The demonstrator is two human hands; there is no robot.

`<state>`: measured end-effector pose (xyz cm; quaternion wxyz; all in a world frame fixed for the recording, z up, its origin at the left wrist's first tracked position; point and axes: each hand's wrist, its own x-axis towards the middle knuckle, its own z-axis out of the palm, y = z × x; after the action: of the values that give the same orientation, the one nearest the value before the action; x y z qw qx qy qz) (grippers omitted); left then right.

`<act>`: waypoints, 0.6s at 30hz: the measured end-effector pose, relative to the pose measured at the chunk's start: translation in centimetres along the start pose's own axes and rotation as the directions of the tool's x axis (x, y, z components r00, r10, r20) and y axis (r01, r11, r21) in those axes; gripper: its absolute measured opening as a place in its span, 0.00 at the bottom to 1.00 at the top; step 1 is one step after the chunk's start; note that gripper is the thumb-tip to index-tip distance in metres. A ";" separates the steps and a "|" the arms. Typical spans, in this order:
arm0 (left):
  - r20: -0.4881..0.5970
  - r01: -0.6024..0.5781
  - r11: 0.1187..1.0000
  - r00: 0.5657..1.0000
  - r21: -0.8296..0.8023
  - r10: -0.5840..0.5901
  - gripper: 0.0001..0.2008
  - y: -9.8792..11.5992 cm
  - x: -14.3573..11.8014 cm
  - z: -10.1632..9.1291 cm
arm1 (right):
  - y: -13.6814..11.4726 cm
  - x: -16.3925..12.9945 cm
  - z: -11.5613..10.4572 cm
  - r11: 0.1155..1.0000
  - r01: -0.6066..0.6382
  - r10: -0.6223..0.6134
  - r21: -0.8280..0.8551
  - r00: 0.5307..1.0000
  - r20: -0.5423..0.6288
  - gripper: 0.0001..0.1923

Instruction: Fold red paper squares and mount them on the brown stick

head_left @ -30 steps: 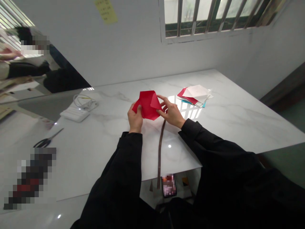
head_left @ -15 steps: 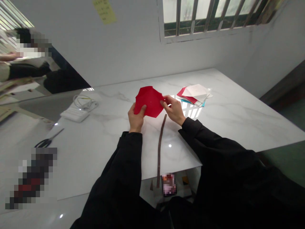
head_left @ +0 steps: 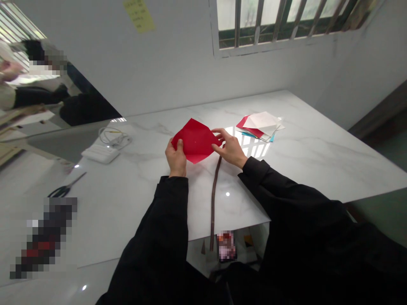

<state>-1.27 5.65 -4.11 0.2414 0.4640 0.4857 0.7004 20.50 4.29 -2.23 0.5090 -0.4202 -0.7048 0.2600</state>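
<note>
A red sheet of paper (head_left: 194, 142) is held a little above the white marble table (head_left: 305, 156), spread out flat like a diamond. My left hand (head_left: 176, 159) pinches its left corner with the thumb on top. At the sheet's right corner, my right hand (head_left: 229, 147) grips the edge between fingers and thumb. A long thin brown stick (head_left: 214, 195) lies on the table below the paper, running toward me past the near edge.
A stack of coloured and white paper sheets (head_left: 260, 125) lies to the right, behind my right hand. A white box with a coiled cable (head_left: 102, 150) sits at the left, and scissors (head_left: 63, 189) lie nearer the left edge. Another person (head_left: 28, 80) is at the far left.
The red paper has been unfolded from a folded shape with a flap into a flat diamond. My left hand shifted slightly left, pulling the sheet open.
</note>
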 end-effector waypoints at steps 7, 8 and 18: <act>0.105 -0.152 0.973 0.985 0.175 0.135 0.20 1.6 -0.7 0.1 | 0.8 0.2 -0.3 0.999 0.024 -0.024 -0.027 1.000 0.002 0.36; 0.117 -0.160 0.972 0.983 0.173 0.141 0.20 1.6 -0.7 0.1 | 0.8 0.2 -0.3 0.999 0.028 -0.028 -0.037 1.000 -0.003 0.37; 0.205 -0.166 0.977 0.969 0.134 0.137 0.21 3.1 -1.2 0.4 | 0.8 0.4 -0.3 1.000 -0.012 0.012 0.012 1.000 -0.026 0.35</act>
<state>-0.04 3.60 -1.72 0.1977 0.5828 0.4743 0.6295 21.05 5.06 -2.58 0.5189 -0.4246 -0.6942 0.2618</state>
